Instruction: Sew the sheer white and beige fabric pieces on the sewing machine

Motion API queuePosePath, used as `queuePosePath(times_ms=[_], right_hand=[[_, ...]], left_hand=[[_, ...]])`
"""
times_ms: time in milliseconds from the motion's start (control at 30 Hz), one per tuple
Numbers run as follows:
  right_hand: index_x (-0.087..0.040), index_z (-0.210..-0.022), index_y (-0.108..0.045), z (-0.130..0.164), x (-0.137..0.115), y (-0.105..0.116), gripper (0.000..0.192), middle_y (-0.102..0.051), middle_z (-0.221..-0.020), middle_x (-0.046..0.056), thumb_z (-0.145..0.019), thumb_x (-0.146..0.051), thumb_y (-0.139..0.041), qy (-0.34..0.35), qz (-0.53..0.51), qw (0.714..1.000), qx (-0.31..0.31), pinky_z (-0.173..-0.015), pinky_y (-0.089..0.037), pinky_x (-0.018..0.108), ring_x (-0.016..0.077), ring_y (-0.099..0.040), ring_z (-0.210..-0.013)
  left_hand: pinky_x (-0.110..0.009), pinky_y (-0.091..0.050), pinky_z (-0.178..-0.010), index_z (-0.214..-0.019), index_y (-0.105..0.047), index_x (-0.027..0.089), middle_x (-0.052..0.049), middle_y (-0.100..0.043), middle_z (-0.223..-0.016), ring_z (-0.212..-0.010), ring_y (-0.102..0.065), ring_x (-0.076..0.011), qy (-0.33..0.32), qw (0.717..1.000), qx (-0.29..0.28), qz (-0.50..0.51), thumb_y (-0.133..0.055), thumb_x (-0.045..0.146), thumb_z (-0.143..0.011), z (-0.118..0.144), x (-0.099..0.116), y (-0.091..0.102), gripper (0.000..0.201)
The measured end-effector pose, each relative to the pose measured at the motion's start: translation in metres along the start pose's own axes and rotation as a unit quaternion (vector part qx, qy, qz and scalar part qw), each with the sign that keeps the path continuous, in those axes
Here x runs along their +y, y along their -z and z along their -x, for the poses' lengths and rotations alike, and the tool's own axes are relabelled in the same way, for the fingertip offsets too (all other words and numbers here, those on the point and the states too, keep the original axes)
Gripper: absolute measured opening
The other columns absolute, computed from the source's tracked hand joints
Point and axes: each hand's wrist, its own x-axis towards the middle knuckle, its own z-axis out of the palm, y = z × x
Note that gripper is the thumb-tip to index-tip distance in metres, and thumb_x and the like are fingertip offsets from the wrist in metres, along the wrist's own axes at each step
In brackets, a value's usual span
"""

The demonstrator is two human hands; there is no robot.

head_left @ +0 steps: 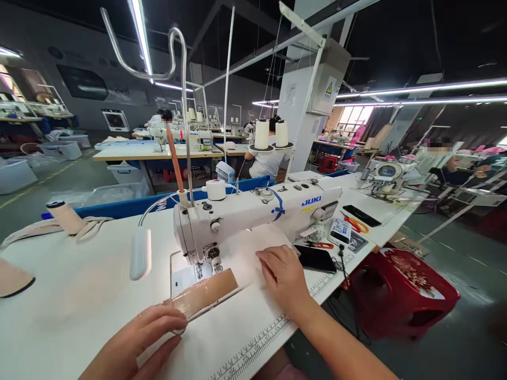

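A white JUKI sewing machine (253, 211) stands on the white table, its needle area (200, 269) lit by a lamp. In front of the needle lies a brown, shiny strip-shaped cover (208, 293) with a thin pale edge along its near side. My left hand (152, 332) is at the near left end of this cover, thumb and fingers closed around something small with a dark curved edge that I cannot make out. My right hand (283, 277) rests right of the cover under the machine arm, its fingers bent together; whatever they hold is hidden.
Right of the machine lie a black phone (317, 258), orange-handled scissors (358, 224) and a white box (340, 230). Thread cones (67, 217) stand at left. A ruler scale (253, 351) runs along the front edge. A red stool (404, 287) stands at right. Other people sit farther back.
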Motion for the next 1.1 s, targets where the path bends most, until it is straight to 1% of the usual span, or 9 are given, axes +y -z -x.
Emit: queuePosePath(times_ms=[67,167,233,400,567,667,867,967,1100], right_hand=[[-0.025,-0.122,-0.067,0.014,-0.019,-0.002,0.032,-0.074,-0.107,0.008,-0.101,-0.013,-0.046,0.084,-0.052,0.995,-0.027,-0.079,-0.044,0.042,0.0258,-0.062,-0.092],[-0.029,-0.139,-0.054,0.038,-0.048,-0.007,0.038,-0.072,-0.118,0.007,-0.102,-0.018,-0.052,0.179,-0.162,0.960,-0.140,-0.081,-0.050,0.039,0.0234,-0.064,-0.098],[-0.030,-0.143,-0.049,0.049,-0.059,-0.009,0.042,-0.071,-0.122,0.006,-0.103,-0.022,-0.056,0.181,-0.198,0.944,-0.192,-0.083,-0.052,0.037,0.0226,-0.064,-0.100],[-0.026,-0.138,-0.053,0.048,-0.055,-0.019,0.037,-0.067,-0.118,0.010,-0.101,-0.022,-0.061,0.112,-0.185,0.956,-0.197,-0.088,-0.054,0.041,0.0258,-0.061,-0.104],[-0.022,-0.106,-0.064,0.037,-0.051,-0.036,0.012,-0.065,-0.095,0.006,-0.100,-0.015,-0.057,0.090,-0.155,0.953,-0.246,-0.076,-0.053,0.036,0.0233,-0.061,-0.087],[-0.022,-0.091,-0.062,0.034,-0.047,-0.034,0.015,-0.060,-0.088,0.003,-0.100,-0.014,-0.053,0.042,-0.170,0.955,-0.241,-0.069,-0.049,0.031,0.0196,-0.059,-0.079],[-0.022,-0.089,-0.061,0.031,-0.049,-0.022,0.015,-0.060,-0.087,0.001,-0.099,-0.013,-0.054,-0.008,-0.197,0.939,-0.283,-0.068,-0.045,0.030,0.0180,-0.057,-0.077],[-0.022,-0.095,-0.061,0.033,-0.053,-0.026,0.013,-0.062,-0.092,0.003,-0.099,-0.012,-0.054,0.020,-0.195,0.938,-0.284,-0.073,-0.046,0.031,0.0205,-0.060,-0.084],[-0.021,-0.108,-0.062,0.035,-0.046,-0.023,0.016,-0.065,-0.099,0.006,-0.100,-0.011,-0.053,0.060,-0.174,0.935,-0.303,-0.078,-0.049,0.035,0.0233,-0.062,-0.091]], left_hand=[[-0.034,-0.065,-0.079,-0.114,-0.074,0.037,-0.003,-0.077,-0.109,-0.091,-0.073,-0.0265,0.111,0.987,-0.057,0.101,-0.064,0.053,-0.092,-0.004,0.018,-0.007,0.029],[-0.035,-0.063,-0.067,-0.124,-0.064,0.026,-0.006,-0.075,-0.097,-0.081,-0.072,-0.0251,0.237,0.929,-0.055,0.280,-0.062,0.065,-0.089,-0.012,0.042,-0.019,0.052],[-0.032,-0.060,-0.066,-0.124,-0.059,0.023,-0.004,-0.071,-0.086,-0.081,-0.071,-0.0238,0.266,0.910,-0.051,0.315,-0.071,0.057,-0.083,-0.017,0.050,-0.026,0.054],[-0.027,-0.050,-0.057,-0.105,-0.057,0.022,0.005,-0.060,-0.069,-0.060,-0.060,-0.0155,0.258,0.911,-0.020,0.321,-0.072,0.041,-0.079,-0.021,0.050,-0.035,0.036],[-0.027,-0.047,-0.058,-0.099,-0.055,0.022,0.006,-0.058,-0.066,-0.060,-0.058,-0.0149,0.254,0.918,-0.016,0.306,-0.068,0.040,-0.080,-0.019,0.051,-0.027,0.029],[-0.026,-0.044,-0.056,-0.096,-0.053,0.023,0.007,-0.056,-0.065,-0.059,-0.056,-0.0149,0.279,0.914,-0.028,0.292,-0.067,0.038,-0.078,-0.014,0.048,-0.011,0.027],[-0.028,-0.038,-0.060,-0.098,-0.057,0.022,0.003,-0.061,-0.075,-0.068,-0.057,-0.0188,0.275,0.954,-0.099,0.061,-0.062,0.038,-0.082,-0.011,0.042,0.023,0.023],[-0.031,-0.037,-0.064,-0.088,-0.056,0.022,-0.003,-0.065,-0.086,-0.076,-0.058,-0.0230,0.222,0.971,-0.047,-0.080,-0.060,0.053,-0.087,-0.026,0.045,0.020,0.031],[-0.030,-0.035,-0.062,-0.075,-0.051,0.022,-0.002,-0.063,-0.078,-0.072,-0.056,-0.0218,0.198,0.975,-0.057,-0.084,-0.059,0.038,-0.086,-0.050,0.045,0.004,0.021]])
